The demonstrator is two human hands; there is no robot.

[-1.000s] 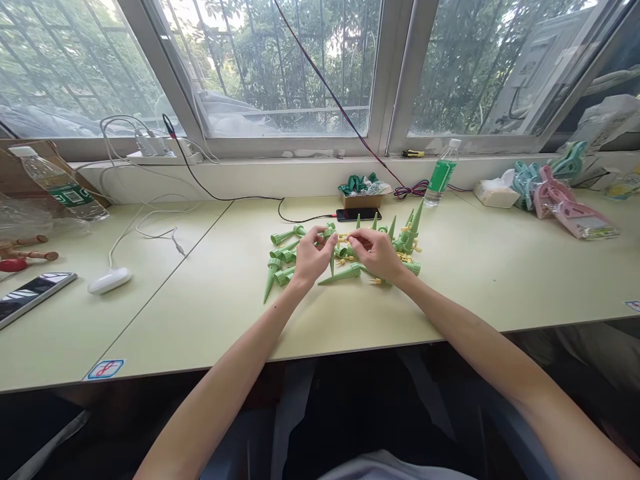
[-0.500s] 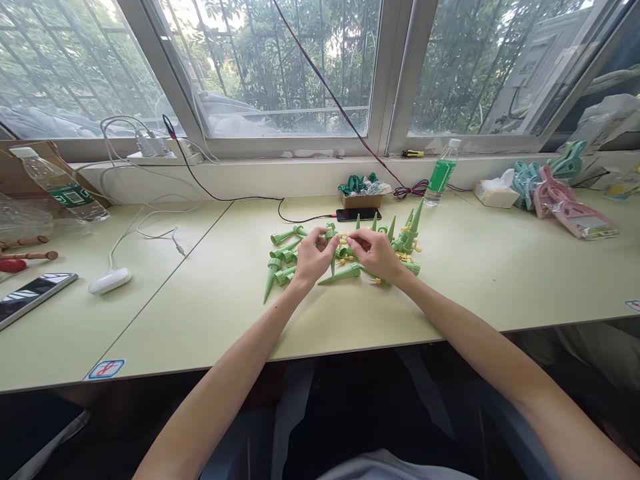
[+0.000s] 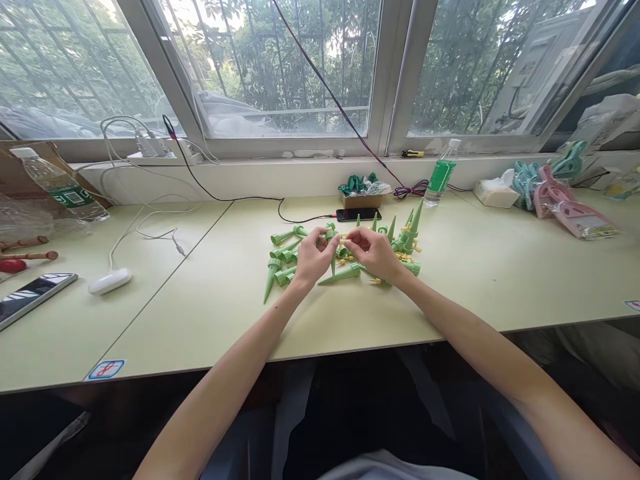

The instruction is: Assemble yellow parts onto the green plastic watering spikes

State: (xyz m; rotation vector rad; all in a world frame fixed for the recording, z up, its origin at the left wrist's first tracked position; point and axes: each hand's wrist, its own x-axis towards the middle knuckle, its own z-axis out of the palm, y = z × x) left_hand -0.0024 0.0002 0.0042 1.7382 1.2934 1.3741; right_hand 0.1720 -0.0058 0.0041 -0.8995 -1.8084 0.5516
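Observation:
My left hand (image 3: 311, 257) is closed on a green plastic cone spike (image 3: 333, 257) that points down toward the table. Against the top of that spike my right hand (image 3: 376, 253) pinches a small yellow piece (image 3: 343, 238). Both hands meet over a pile of green cone spikes (image 3: 281, 259) lying on the pale green table (image 3: 210, 300). More spikes (image 3: 411, 230) stand upright just right of my right hand. Small yellow parts (image 3: 403, 257) lie scattered among them.
A black phone (image 3: 358, 214) on a cable and a small cardboard box (image 3: 362, 197) lie behind the pile. A green-label bottle (image 3: 441, 175) stands back right. A white mouse (image 3: 109, 281), a tablet (image 3: 30, 296) and another bottle (image 3: 57, 183) sit left. Pink and teal packages (image 3: 560, 200) are at the far right.
My right hand has risen slightly and drawn closer to the left hand at the spike's top. Everything else is as before.

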